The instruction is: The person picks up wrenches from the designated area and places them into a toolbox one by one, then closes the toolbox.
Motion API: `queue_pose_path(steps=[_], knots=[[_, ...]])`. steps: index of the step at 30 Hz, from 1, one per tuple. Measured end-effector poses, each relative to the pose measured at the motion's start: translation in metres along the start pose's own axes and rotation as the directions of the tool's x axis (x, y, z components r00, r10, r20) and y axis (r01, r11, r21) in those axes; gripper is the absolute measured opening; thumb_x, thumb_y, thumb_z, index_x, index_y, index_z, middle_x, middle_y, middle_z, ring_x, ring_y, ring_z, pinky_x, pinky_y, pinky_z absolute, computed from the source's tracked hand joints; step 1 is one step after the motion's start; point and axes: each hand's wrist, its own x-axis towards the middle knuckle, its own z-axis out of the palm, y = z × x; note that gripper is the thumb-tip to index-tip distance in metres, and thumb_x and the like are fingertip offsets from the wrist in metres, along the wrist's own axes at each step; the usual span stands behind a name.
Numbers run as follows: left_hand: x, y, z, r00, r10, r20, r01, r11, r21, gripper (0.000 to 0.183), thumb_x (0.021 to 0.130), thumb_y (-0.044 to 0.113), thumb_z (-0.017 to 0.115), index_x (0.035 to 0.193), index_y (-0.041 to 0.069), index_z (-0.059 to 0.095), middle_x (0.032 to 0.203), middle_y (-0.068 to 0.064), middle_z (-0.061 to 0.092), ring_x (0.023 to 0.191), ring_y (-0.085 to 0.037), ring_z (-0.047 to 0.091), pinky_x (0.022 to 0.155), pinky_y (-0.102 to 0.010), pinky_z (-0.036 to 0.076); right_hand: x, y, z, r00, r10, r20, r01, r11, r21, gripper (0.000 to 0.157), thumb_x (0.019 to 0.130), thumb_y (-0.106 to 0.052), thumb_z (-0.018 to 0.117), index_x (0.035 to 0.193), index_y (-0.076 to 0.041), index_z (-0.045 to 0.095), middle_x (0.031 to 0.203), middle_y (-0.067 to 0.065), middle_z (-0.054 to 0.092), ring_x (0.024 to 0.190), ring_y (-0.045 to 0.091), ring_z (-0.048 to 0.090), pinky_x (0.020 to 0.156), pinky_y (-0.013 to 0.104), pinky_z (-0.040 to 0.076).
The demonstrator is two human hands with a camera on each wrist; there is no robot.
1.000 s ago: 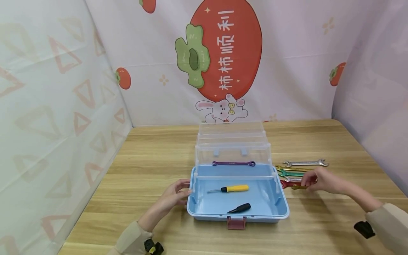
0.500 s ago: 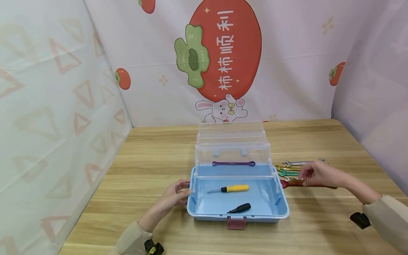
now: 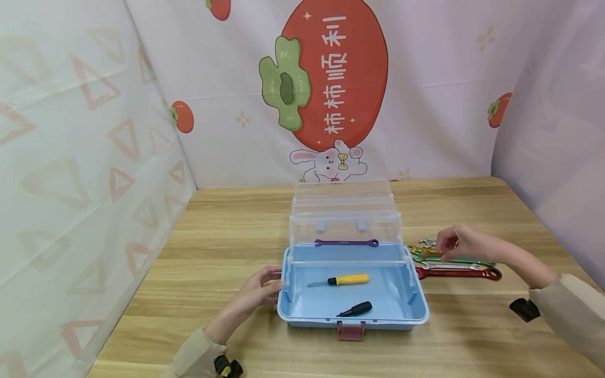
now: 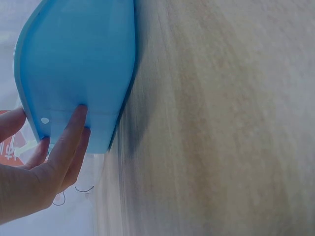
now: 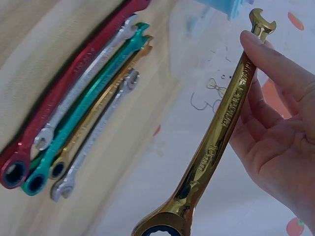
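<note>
My left hand [image 3: 261, 287] holds the left side of the light-blue toolbox [image 3: 351, 319], thumb at the rim and fingers along the outer wall [image 4: 78, 64]. My right hand [image 3: 468, 245] pinches a shiny gold ratchet wrench [image 5: 216, 128] between thumb and fingers. In the right wrist view its narrow open end points up and its ring end is cut off below. Beneath that hand lies a row of wrenches: a red wrench [image 3: 456, 273], silver ones, a green wrench [image 5: 91, 103] and another gold wrench [image 5: 106, 98].
The toolbox's clear lid [image 3: 345, 226] stands raised at the back. Inside the box lie a yellow-handled screwdriver [image 3: 352, 279] and a short black screwdriver [image 3: 355, 308]. A purple wrench [image 3: 347, 242] shows behind the clear plastic. Printed cloth [image 3: 425, 105] encloses the wooden table [image 3: 227, 226].
My right hand has lifted the gold wrench and moved away from me and slightly left, across the row. The red wrench now shows full length. The left hand stays on the toolbox.
</note>
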Motion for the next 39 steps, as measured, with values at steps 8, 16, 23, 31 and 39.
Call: queue_pose_path(steps=[8, 16, 23, 31, 39], knots=[[-0.001, 0.001, 0.0, 1.0, -0.001, 0.009, 0.001, 1.0, -0.003, 0.053, 0.086, 0.02, 0.058, 0.126, -0.006, 0.036, 0.126, -0.027, 0.04, 0.104, -0.029, 0.051, 0.077, -0.042, 0.049, 0.017, -0.011, -0.006, 1.0, -0.019, -0.008, 0.019, 1.0, 0.012, 0.014, 0.071, 0.003, 0.068, 0.076, -0.009, 0.062, 0.07, -0.008, 0.057, 0.06, 0.003, 0.046, 0.049, 0.021, 0.044], [-0.001, 0.003, 0.001, 1.0, -0.006, 0.005, 0.006, 1.0, -0.002, 0.053, 0.086, 0.021, 0.058, 0.126, -0.005, 0.036, 0.127, -0.026, 0.04, 0.105, -0.029, 0.051, 0.077, -0.042, 0.05, 0.035, -0.026, -0.008, 0.999, 0.032, 0.018, -0.032, 0.999, -0.006, 0.012, 0.072, 0.003, 0.067, 0.076, -0.007, 0.063, 0.069, -0.007, 0.056, 0.06, 0.004, 0.046, 0.051, 0.021, 0.044], [-0.001, 0.003, 0.001, 1.0, -0.005, 0.0, 0.005, 1.0, -0.002, 0.053, 0.086, 0.021, 0.058, 0.126, -0.005, 0.036, 0.127, -0.026, 0.04, 0.105, -0.03, 0.05, 0.077, -0.042, 0.05, 0.048, -0.036, -0.006, 0.998, 0.052, 0.038, -0.051, 0.999, -0.02, 0.011, 0.072, 0.0, 0.068, 0.076, -0.009, 0.063, 0.069, -0.006, 0.057, 0.061, 0.007, 0.047, 0.052, 0.021, 0.046], [-0.001, 0.0, 0.0, 1.0, -0.002, -0.001, 0.002, 1.0, -0.004, 0.053, 0.086, 0.021, 0.058, 0.126, -0.005, 0.036, 0.127, -0.026, 0.04, 0.105, -0.03, 0.05, 0.076, -0.042, 0.05, 0.059, -0.046, -0.002, 0.998, 0.057, 0.038, -0.056, 0.998, -0.018, 0.01, 0.073, -0.001, 0.068, 0.078, -0.009, 0.064, 0.071, -0.004, 0.057, 0.063, 0.01, 0.048, 0.054, 0.021, 0.047], [0.0, -0.001, 0.001, 1.0, -0.001, -0.003, 0.001, 1.0, -0.003, 0.053, 0.086, 0.021, 0.058, 0.126, -0.006, 0.036, 0.126, -0.027, 0.041, 0.105, -0.03, 0.051, 0.076, -0.042, 0.05, 0.071, -0.057, 0.001, 0.998, 0.047, 0.041, -0.046, 0.999, -0.012, 0.011, 0.074, -0.001, 0.068, 0.08, -0.009, 0.064, 0.073, -0.003, 0.057, 0.063, 0.012, 0.048, 0.055, 0.021, 0.047]])
